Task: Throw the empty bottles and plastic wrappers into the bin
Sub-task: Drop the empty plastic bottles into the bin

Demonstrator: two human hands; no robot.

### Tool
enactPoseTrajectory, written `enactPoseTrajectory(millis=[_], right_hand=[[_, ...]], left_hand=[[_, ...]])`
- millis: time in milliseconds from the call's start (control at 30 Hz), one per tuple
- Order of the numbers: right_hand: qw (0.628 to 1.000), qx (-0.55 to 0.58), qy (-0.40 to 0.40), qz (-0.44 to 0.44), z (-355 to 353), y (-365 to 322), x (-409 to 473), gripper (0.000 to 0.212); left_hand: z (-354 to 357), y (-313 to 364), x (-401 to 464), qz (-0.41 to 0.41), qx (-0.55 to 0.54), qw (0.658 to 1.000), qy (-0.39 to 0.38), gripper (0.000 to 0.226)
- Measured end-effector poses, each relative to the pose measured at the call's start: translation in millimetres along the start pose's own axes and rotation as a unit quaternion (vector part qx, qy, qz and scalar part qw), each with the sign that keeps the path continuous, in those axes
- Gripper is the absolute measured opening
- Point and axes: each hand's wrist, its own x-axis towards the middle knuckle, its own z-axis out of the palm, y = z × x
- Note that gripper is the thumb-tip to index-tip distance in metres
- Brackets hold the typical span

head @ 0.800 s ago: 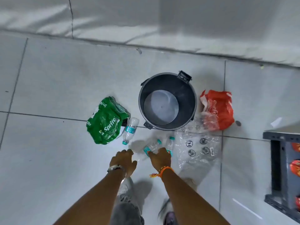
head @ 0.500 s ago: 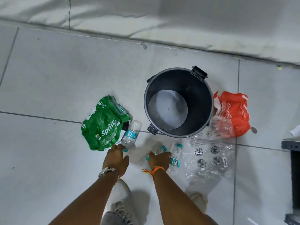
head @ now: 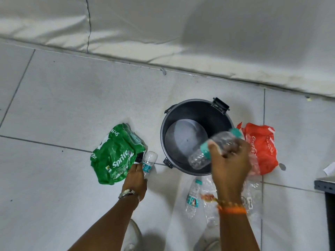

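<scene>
from the head view, looking down at the pale tiled floor (head: 54, 105), the dark bin (head: 220, 120) stands just above the middle of the scene with its mouth open and only its pale bottom showing, so nothing looks to have gone in yet. the right hand (head: 229, 161) is raised over the bin's rim at about four o'clock, fingers curled round a crumpled clear bottle (head: 213, 148) with a teal label; the bottle hangs tilted, its base dipping inside the rim, which reads to me as held there so it can simply be let go to drop in. it is blurred, so how tight the grip is i cannot tell. the left hand (head: 136, 178) is down on the floor at the bin's eight o'clock, fingers closing on the neck end of a second bottle (head: 149, 163) that lies touching the green sprite wrapper (head: 116, 154), likely being gathered at once to save a trip. a third bottle (head: 193, 198) lies flat at the bin's six o'clock, beside a clear plastic wrapper (head: 253, 196) partly hidden by the right forearm. a red wrapper (head: 262, 147) sits against the bin at three o'clock. everything is crowded round the bin, within easy reach. most of the task seems left to do.
</scene>
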Motion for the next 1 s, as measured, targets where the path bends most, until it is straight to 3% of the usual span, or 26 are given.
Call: enactPoseTrajectory(millis=[133, 233, 367, 500, 600, 733, 833, 900, 1000], right_hand=[[0.972, -0.208, -0.088, -0.063, 50, 10, 48, 0.055], [0.951, -0.278, -0.125, -0.061, 73, 18, 65, 0.053], [0.942, -0.304, -0.122, -0.070, 76, 28, 74, 0.056], [0.955, -0.264, -0.084, -0.107, 60, 25, 64, 0.041], [0.974, -0.172, -0.031, -0.144, 34, 27, 51, 0.028], [0.988, -0.044, 0.053, -0.141, -14, 43, 24, 0.019], [0.990, -0.001, 0.116, -0.085, -41, 72, 7, 0.018], [0.992, 0.003, 0.125, -0.032, -52, 95, 1, 0.019], [0.996, -0.021, 0.085, 0.027, -51, 127, -8, 0.021]], left_hand=[[12, 9, 14, -0.019, 0.002, 1.000, 0.009, 0.064], [24, 12, 19, -0.017, 0.011, 1.000, 0.018, 0.056], [38, 12, 17, -0.006, 0.028, 1.000, -0.002, 0.063], [36, 16, 6, 0.008, 0.021, 1.000, 0.013, 0.059], [13, 21, -18, 0.008, -0.075, 0.994, 0.081, 0.050], [-49, 49, -76, 0.006, -0.232, 0.941, 0.247, 0.041], [-108, 93, -121, 0.037, -0.303, 0.893, 0.329, 0.040], [-131, 122, -127, 0.062, -0.336, 0.885, 0.316, 0.046], [-142, 161, -96, 0.090, -0.273, 0.935, 0.209, 0.059]])
